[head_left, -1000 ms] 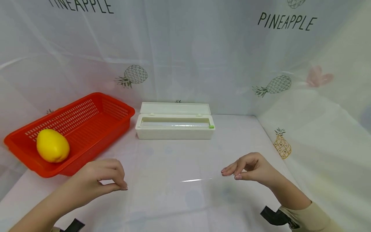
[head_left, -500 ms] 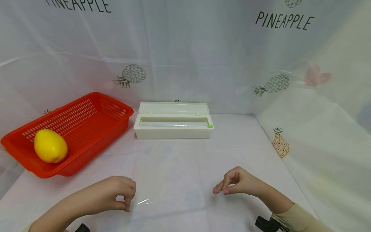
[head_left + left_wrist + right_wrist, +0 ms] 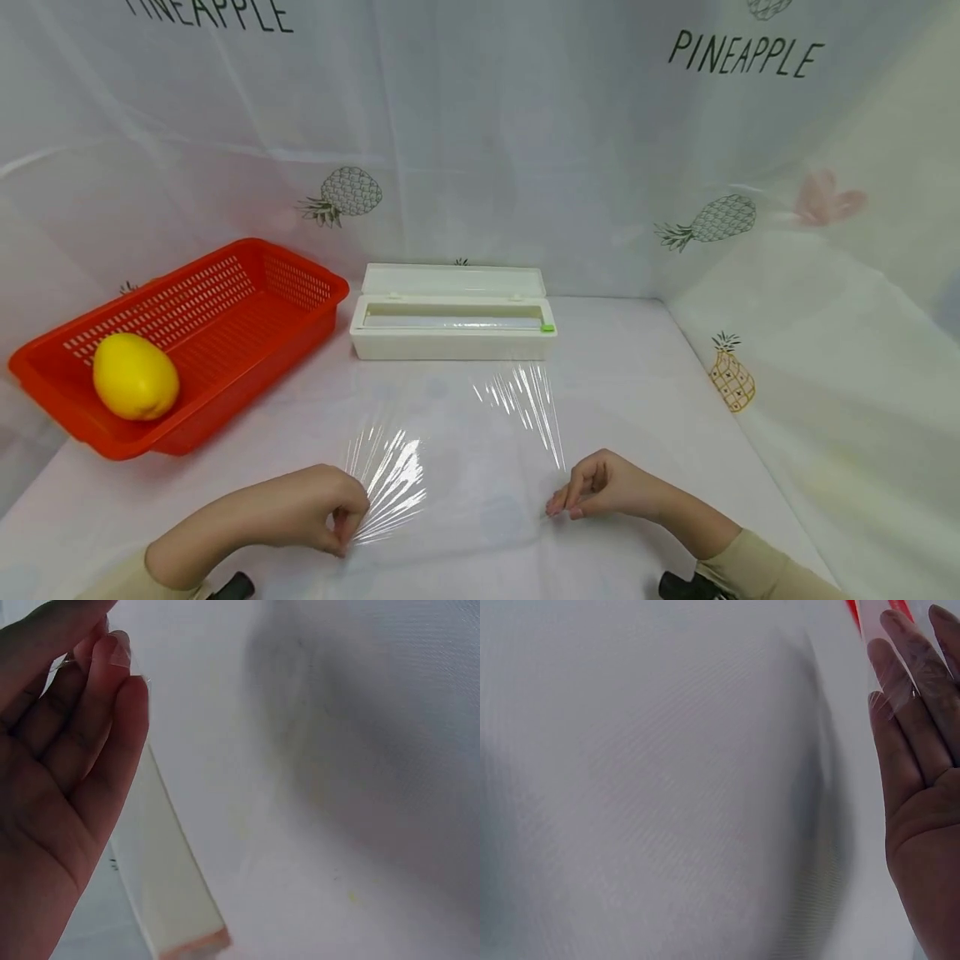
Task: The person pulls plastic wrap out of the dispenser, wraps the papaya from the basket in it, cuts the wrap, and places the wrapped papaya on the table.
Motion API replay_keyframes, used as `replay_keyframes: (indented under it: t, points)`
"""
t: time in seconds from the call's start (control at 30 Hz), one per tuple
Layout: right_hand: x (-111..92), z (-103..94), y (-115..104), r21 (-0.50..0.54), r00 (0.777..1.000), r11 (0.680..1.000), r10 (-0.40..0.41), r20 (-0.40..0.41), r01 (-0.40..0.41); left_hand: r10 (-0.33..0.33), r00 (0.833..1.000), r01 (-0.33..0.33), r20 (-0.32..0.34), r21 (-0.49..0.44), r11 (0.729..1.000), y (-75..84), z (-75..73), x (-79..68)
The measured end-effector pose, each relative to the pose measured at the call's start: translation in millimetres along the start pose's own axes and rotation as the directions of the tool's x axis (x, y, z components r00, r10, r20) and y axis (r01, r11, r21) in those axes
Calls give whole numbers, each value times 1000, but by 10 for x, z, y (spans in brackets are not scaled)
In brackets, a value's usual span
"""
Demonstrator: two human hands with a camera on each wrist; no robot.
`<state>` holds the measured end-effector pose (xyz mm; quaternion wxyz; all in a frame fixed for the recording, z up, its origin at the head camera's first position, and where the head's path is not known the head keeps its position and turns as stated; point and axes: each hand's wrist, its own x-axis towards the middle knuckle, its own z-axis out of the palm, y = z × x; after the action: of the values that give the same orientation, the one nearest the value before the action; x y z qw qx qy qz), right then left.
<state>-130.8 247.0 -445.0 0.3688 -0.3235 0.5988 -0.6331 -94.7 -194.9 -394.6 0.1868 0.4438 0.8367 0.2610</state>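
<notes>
Where film (image 3: 401, 471) stretches, one corner is pinched by the left hand (image 3: 322, 504). Another is pinched by the right hand (image 3: 606, 487).

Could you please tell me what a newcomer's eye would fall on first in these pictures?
Probably the red basket on the left, with the yellow fruit inside. Next might be the shiny clear film, held by the left hand and right hand in front of the open white box.

Draped work corner (image 3: 658, 283) (room type unclear), pineapple-printed sheeting (image 3: 480, 133), pale table (image 3: 615, 367)
</notes>
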Motion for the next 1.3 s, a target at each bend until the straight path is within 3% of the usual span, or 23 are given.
replay_keyframes:
  t: [0.2,0.47,0.8,1.03,1.3]
  points:
    - [22,-34,86,-8,1000,1000,-14,22,14,28,999,-28,21,6,1000,-97,35,49]
    - [49,-46,119,-46,999,999,-24,42,26,-12,998,23,67,-171,985,-211,78,75]
    - [98,-56,129,-85,998,996,-21,60,26,-13,994,40,104,-260,965,-259,114,55]
    - [101,-42,85,-90,997,996,22,73,-15,-27,992,60,122,-279,958,-299,158,37]
    - [72,-7,60,-121,987,992,-6,163,26,-29,990,64,138,-252,966,-310,173,-13]
